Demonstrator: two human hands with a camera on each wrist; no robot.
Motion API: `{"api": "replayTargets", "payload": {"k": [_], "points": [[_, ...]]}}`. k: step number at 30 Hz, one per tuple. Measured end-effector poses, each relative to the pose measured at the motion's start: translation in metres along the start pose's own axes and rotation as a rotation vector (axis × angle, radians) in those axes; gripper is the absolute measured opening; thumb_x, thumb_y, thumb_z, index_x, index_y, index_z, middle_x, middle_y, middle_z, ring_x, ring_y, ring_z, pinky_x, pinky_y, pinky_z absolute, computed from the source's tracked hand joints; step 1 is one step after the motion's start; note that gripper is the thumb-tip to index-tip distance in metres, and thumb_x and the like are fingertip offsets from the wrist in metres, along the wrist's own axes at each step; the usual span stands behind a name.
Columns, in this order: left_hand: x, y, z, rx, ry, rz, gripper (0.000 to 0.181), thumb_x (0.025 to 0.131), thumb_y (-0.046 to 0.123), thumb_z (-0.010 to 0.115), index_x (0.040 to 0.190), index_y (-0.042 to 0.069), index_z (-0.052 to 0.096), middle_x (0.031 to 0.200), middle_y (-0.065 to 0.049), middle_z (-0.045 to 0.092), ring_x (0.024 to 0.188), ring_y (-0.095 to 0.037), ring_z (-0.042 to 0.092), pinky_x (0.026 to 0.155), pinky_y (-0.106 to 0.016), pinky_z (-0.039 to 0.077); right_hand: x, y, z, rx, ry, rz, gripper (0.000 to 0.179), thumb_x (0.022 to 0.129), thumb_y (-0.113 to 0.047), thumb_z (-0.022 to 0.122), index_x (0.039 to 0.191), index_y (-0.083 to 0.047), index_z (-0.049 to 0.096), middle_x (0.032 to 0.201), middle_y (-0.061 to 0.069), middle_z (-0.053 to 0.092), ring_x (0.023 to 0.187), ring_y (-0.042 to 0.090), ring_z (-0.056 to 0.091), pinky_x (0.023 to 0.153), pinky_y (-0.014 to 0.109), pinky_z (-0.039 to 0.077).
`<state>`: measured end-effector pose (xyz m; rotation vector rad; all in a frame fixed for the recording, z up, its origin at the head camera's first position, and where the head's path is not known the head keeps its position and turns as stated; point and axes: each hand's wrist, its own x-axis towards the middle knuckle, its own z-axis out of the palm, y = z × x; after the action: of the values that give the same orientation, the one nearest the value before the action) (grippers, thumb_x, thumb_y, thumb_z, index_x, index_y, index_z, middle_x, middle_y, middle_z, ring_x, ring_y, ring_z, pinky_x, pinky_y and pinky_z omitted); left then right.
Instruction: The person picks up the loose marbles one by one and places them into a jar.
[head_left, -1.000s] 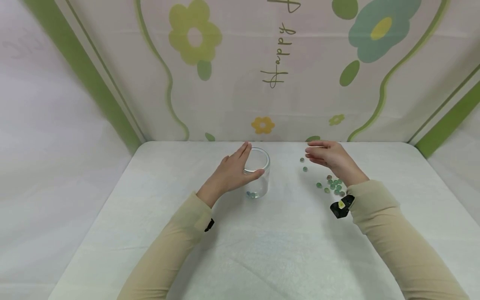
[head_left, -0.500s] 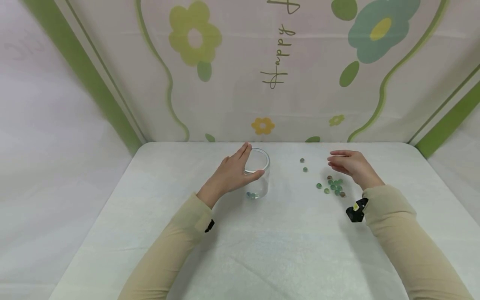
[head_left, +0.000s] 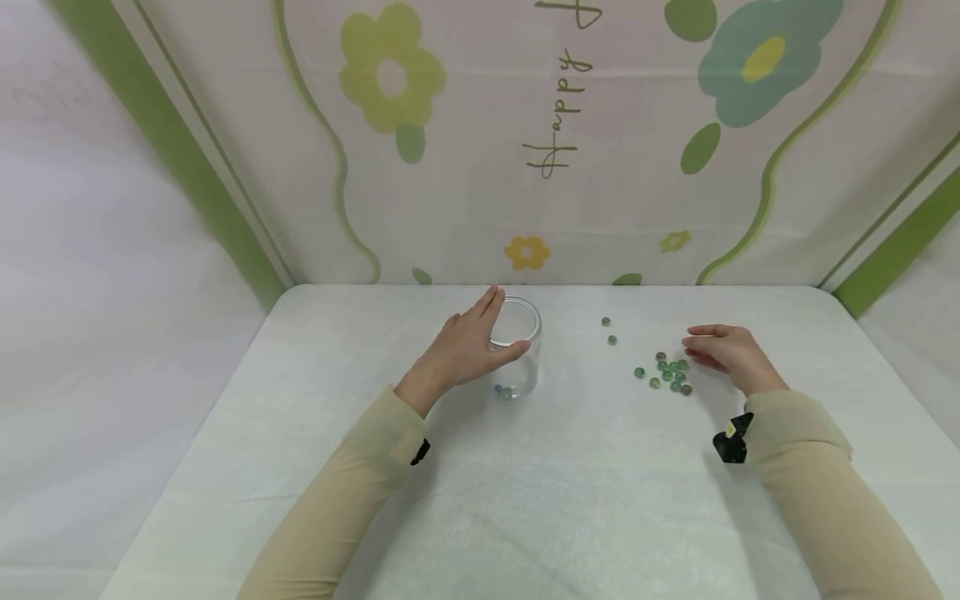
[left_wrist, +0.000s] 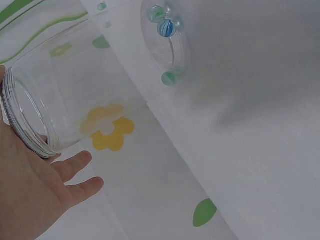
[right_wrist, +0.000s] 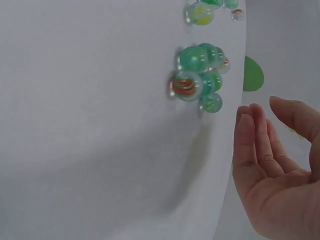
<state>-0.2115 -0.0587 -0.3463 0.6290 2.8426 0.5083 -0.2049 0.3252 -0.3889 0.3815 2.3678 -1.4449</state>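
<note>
On the white table (head_left: 480, 500), the left hand (head_left: 463, 348) is spread wide against the glass jar (head_left: 525, 367). Then the mostly green marbles (head_left: 667, 376) lie just left of the right hand (head_left: 733, 357), easily the closer hand, thumb and fingers parted, nothing held; it's shifted right since a second ago.

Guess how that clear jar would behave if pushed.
The jar is probably stiff and breakable, since its clear, shiny wall looks like glass. Standing taller than wide, it might tip if pushed near the rim. The round marbles at its bottom would likely roll.
</note>
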Motion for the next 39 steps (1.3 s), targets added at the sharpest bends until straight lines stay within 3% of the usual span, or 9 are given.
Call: {"api": "replayTargets", "payload": {"k": [12,39], "points": [[0.003,0.001,0.0,0.007,0.004,0.006,0.091,0.092,0.065,0.041,0.155,0.012,0.003,0.163,0.0,0.001,0.15,-0.017,0.013,0.118,-0.05,0.024,0.006,0.022,-0.003,-0.085,0.032,0.01,0.059,0.096,-0.026,0.054,0.139,0.011,0.037,0.076,-0.027,0.052,0.072,-0.013,0.054,0.07,0.013,0.051],[0.001,0.001,-0.001,0.004,0.001,-0.005,0.091,0.092,0.064,0.042,0.155,0.012,0.003,0.163,0.0,0.002,0.15,-0.017,0.014,0.118,-0.051,0.023,0.009,0.022,0.006,-0.151,-0.011,-0.011,0.059,0.095,-0.027,0.056,0.138,0.009,0.04,0.088,-0.02,0.055,0.075,-0.011,0.053,0.071,0.014,0.048]]}}
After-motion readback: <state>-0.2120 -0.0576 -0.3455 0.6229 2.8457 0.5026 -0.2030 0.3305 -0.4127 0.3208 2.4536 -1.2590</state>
